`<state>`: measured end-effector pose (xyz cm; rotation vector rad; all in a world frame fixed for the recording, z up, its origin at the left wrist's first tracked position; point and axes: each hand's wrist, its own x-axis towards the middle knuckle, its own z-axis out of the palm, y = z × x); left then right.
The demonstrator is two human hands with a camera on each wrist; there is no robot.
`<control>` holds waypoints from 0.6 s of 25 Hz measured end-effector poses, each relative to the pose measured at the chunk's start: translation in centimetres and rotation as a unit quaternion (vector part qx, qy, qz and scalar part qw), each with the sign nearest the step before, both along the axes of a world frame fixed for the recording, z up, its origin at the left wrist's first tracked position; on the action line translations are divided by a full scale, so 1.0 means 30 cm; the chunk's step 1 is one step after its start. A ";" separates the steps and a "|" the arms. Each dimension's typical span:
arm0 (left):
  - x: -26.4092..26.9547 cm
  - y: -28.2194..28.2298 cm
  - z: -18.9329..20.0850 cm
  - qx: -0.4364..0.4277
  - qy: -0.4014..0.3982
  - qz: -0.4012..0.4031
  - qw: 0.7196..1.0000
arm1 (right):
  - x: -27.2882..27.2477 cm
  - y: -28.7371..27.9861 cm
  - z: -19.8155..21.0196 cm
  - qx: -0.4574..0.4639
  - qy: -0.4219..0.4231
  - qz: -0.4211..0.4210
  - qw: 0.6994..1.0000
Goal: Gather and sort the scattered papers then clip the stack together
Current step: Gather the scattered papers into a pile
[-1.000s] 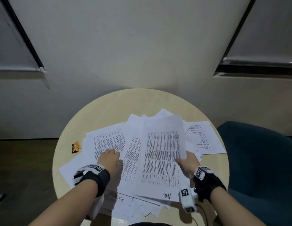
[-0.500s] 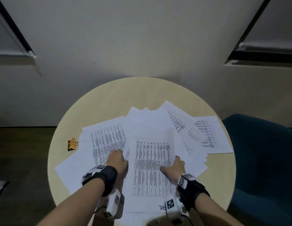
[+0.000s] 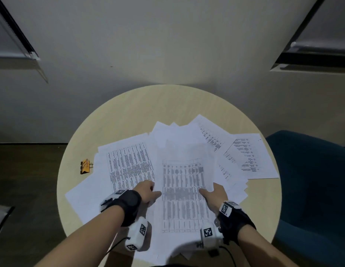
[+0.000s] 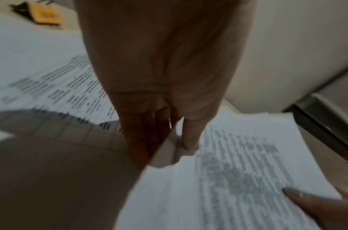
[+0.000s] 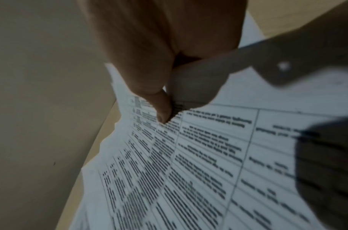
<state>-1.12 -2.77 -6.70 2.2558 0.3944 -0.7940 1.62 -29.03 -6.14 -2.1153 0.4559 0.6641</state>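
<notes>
A printed sheet (image 3: 184, 191), blurred so its table text cannot be read, lies atop the scattered papers (image 3: 129, 166) in the middle of the round pale wooden table (image 3: 129, 112). The left hand (image 3: 146, 192) pinches its left edge, thumb on top, fingers (image 4: 141, 140) hidden beneath. The right hand (image 3: 216, 193) pinches its right edge, thumb (image 5: 161, 107) over the print, other fingers under the page. An orange binder clip (image 3: 85, 166) sits apart at the table's left. A dark teal chair (image 3: 312, 180) is cut off at right.
</notes>
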 end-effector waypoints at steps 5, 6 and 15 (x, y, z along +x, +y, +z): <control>-0.056 0.073 -0.002 0.275 -0.012 -0.002 0.961 | 0.009 -0.100 -0.004 -0.016 -0.042 -0.054 0.998; -0.065 0.074 -0.007 0.272 0.031 -0.029 0.961 | 0.006 -0.112 -0.005 -0.017 -0.044 -0.052 0.998; -0.057 -0.019 0.036 0.077 -0.170 -0.025 0.982 | -0.008 -0.091 0.017 0.017 -0.054 -0.011 0.998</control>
